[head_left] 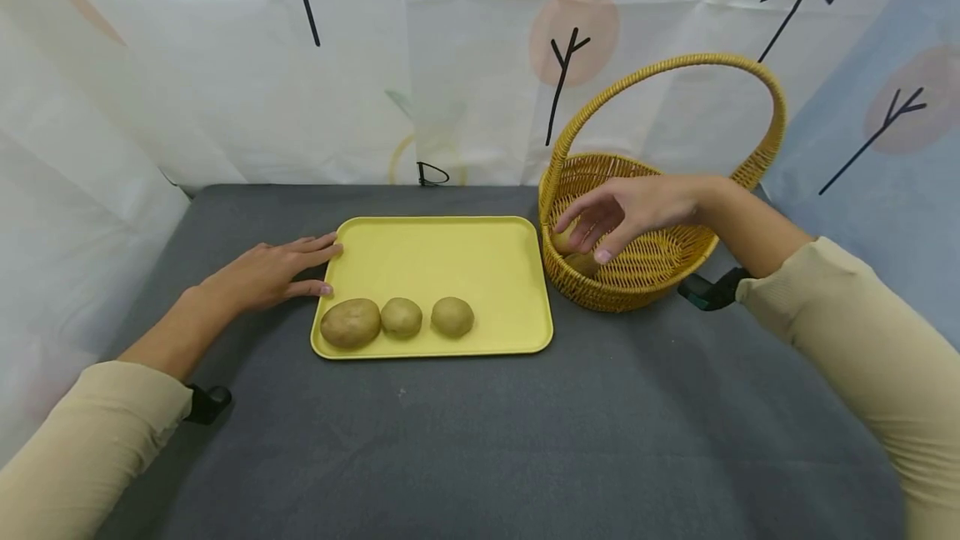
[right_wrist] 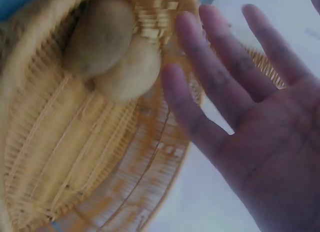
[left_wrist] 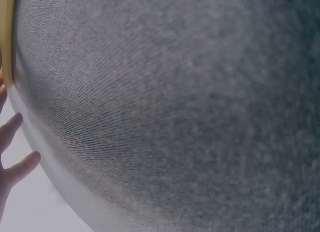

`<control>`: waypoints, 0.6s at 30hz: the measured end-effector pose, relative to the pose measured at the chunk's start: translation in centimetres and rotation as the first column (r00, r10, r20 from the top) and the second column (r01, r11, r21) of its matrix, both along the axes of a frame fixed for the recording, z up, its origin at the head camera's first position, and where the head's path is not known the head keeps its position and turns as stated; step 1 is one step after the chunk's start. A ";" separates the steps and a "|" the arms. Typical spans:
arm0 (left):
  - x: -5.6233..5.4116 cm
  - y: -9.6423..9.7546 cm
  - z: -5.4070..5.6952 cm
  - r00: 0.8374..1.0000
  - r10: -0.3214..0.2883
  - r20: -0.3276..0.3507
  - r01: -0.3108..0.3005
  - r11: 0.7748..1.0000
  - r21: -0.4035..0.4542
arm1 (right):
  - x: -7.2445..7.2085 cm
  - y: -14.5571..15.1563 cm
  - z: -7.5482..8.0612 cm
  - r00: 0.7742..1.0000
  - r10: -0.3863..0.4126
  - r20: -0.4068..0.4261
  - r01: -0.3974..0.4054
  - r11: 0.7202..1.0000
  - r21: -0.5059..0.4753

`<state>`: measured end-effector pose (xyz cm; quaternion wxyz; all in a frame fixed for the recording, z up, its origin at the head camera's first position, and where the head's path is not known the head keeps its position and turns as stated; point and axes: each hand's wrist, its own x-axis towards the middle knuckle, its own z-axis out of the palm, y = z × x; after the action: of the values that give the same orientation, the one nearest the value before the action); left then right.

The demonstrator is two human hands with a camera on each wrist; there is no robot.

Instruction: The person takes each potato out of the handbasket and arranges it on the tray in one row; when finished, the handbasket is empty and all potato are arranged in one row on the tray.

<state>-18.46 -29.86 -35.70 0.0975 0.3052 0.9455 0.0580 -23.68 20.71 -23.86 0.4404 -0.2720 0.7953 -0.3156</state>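
Note:
My left hand [head_left: 281, 273] lies with spread fingers at the left edge of a yellow tray [head_left: 438, 261], fingertips on its rim. Along the tray's near side sit a large oval potato [head_left: 350, 323] and two smaller round ones, a middle potato [head_left: 401, 317] and a right-hand potato [head_left: 452, 317]. Over the left part of a wicker basket [head_left: 660, 265] hovers my right hand [head_left: 637, 202], its fingers bent loosely downward and nothing held. In the right wrist view, a darker potato [right_wrist: 100, 36] and a paler potato [right_wrist: 131, 71] lie together in the basket, beside the fingertips.
The basket's tall arched handle [head_left: 675, 65] rises behind and above the right hand. A dark grey cloth [head_left: 480, 440] covers the table. Behind it hangs a pale printed curtain [head_left: 465, 65]. The basket stands close by the tray's right edge.

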 end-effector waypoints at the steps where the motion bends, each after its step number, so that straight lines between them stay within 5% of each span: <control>1: 0.0 0.0 0.0 1.000 0.001 0.001 -0.001 1.000 0.001 | -0.3 0.4 -0.1 1.000 -0.003 0.008 0.003 1.000 0.024; 9: 0.0 0.0 0.0 1.000 -0.005 0.003 0.005 1.000 -0.002 | -2.0 2.5 -1.5 0.998 -0.025 0.052 0.016 0.985 0.172; 18: 0.0 -0.1 -0.1 1.000 0.008 0.007 -0.008 1.000 0.008 | -2.6 2.8 -3.3 0.988 -0.049 0.148 0.017 0.978 0.210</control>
<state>-18.42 -30.00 -35.82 0.0995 0.3015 0.9462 0.0632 -26.31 23.51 -27.20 0.5206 -0.1862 0.7923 -0.2579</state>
